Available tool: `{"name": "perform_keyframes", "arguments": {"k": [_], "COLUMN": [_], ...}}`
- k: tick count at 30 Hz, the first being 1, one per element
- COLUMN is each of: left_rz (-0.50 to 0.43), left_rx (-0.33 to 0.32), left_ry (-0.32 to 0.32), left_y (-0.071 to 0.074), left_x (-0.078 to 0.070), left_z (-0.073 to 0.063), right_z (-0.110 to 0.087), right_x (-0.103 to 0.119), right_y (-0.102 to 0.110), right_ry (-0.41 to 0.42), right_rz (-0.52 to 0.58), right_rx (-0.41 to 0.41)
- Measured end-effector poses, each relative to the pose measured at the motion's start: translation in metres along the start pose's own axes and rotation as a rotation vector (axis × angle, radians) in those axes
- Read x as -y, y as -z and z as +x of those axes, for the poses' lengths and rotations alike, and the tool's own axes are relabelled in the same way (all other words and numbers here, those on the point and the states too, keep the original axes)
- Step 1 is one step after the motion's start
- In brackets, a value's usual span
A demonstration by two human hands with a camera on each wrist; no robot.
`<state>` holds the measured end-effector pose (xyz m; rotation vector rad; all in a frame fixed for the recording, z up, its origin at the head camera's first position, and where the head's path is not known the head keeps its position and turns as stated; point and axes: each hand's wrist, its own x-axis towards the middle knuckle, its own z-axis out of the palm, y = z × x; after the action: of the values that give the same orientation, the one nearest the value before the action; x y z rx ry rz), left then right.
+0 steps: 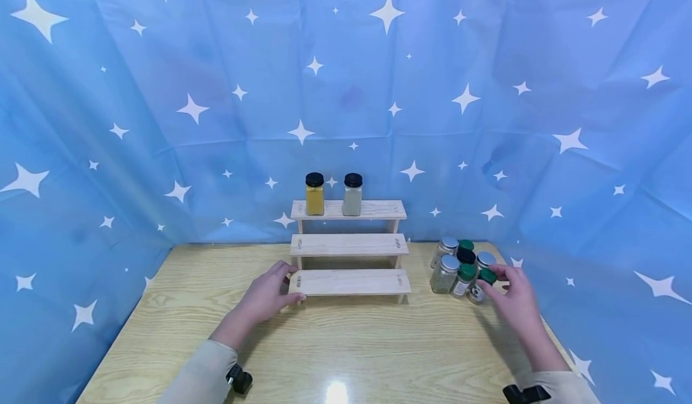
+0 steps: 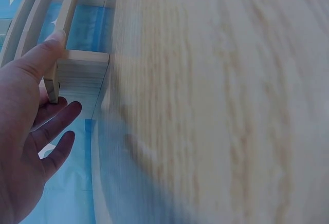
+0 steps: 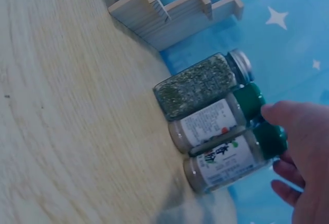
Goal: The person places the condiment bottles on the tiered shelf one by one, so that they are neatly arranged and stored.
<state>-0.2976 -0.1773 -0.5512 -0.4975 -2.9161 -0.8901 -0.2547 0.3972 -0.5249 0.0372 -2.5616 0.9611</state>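
My left hand (image 1: pixel 264 296) holds the left end of the lowest step of a three-tier wooden rack (image 1: pixel 349 282). In the left wrist view its thumb lies along the board's edge, with the other fingers round the end. At the right, my right hand (image 1: pixel 515 301) has thumb and fingers at the green cap of a labelled spice jar (image 3: pixel 226 162), which stands at the front of a group. Beside it are another green-capped jar (image 3: pixel 208 126) and a silver-capped jar of dried herbs (image 3: pixel 195 86).
On the rack's top step stand a yellow spice jar (image 1: pixel 315 200) and a pale one (image 1: pixel 352 200), both black-capped. Behind the front jars are several more, including a black-capped jar (image 1: pixel 466 256). A starry blue curtain (image 1: pixel 351 92) borders the wooden table (image 1: pixel 346 344).
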Motion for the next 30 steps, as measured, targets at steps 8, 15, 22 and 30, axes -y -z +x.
{"name": "perform_keyframes", "arguments": {"k": [8,15,22,30], "left_rz": [-0.001,-0.014,-0.008,-0.015], "left_rx": [-0.002,-0.002,0.005,0.005], "left_ry": [-0.003,-0.002,0.001,-0.002], "left_y": [-0.002,-0.001,-0.001,0.0], "left_x": [0.002,0.001,0.002,0.0], "left_z": [-0.001,-0.001,-0.002,-0.001], "right_z": [-0.002,-0.003,-0.006,-0.007], "right_x": [-0.01,-0.011,-0.009,0.0], "right_y": [-0.009,-0.015,-0.019,-0.012], "right_ry": [-0.013,-0.068,-0.1,-0.148], "right_rz": [0.014,0.065,0.07,0.146], "right_rx": [-0.03,-0.02,-0.054,-0.138]}}
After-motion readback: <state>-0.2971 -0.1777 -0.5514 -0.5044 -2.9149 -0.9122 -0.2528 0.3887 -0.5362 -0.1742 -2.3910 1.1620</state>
